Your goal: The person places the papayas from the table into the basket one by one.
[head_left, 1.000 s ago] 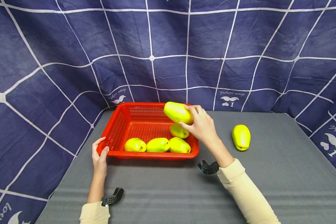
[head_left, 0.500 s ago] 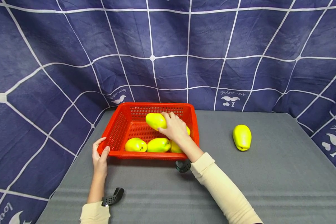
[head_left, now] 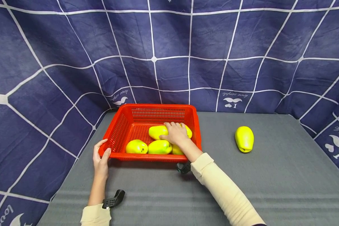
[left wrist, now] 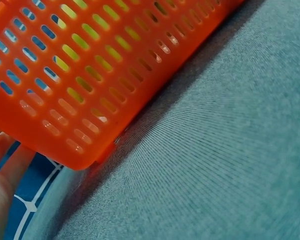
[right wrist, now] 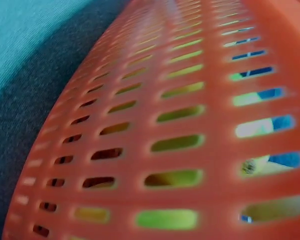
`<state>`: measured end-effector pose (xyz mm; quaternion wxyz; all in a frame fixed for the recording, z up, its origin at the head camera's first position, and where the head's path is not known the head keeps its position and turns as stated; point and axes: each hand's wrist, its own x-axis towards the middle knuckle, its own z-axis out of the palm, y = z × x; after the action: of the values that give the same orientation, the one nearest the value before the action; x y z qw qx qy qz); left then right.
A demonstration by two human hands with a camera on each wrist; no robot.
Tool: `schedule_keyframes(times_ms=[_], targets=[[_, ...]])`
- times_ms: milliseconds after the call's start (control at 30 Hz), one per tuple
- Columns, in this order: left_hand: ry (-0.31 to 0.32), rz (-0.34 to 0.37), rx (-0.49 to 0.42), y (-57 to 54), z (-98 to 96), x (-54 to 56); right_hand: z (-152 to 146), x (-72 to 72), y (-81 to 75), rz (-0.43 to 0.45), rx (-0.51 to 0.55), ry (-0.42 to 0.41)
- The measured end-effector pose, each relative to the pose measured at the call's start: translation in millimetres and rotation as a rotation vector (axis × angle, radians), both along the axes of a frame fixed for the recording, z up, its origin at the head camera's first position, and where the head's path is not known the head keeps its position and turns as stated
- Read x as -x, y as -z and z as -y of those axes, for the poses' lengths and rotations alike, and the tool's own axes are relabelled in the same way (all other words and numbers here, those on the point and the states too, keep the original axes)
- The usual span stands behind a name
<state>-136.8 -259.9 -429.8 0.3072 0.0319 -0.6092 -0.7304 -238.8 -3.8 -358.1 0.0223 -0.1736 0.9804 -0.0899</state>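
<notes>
A red plastic basket (head_left: 151,157) with slotted walls stands on the grey cloth. My left hand (head_left: 100,161) grips its front left corner, thumb over the rim; in the left wrist view some fingers (left wrist: 12,165) show beside the basket wall. Inside the basket, my right hand (head_left: 175,135) holds the right end of a yellow-green papaya (head_left: 156,132) that lies crosswise behind the front row. In that row are a left papaya (head_left: 137,146), a middle papaya (head_left: 159,147) and a right one partly hidden by my wrist. Another papaya (head_left: 189,131) shows behind my right hand.
A lone papaya (head_left: 244,139) lies on the grey cloth (head_left: 282,163) to the right of the basket. Behind the table hangs a blue curtain (head_left: 169,75) with white lines. The basket's slotted wall (right wrist: 140,165) fills most of the right wrist view.
My right hand has carried the papaya leftward from above the basket's right side and lowered it among the others. My left hand has stayed on the corner.
</notes>
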Motion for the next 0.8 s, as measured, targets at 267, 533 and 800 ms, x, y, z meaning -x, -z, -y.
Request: schedule_keyframes(times_ms=[267, 533, 800], targets=[[-0.016, 0.001, 0.026, 3.8, 0.2, 1.9, -24.1, -6.9, -25.8, -0.122, 0.255, -0.011], [-0.008, -0.023, 0.020, 3.7, 1.0, 3.4, -85.9, -29.0, -51.4, -0.425, 0.546, 0.005], [-0.009, -0.017, 0.008, 4.2, 0.5, 3.1, -151.6, -51.1, -26.0, -0.657, 0.679, 0.066]])
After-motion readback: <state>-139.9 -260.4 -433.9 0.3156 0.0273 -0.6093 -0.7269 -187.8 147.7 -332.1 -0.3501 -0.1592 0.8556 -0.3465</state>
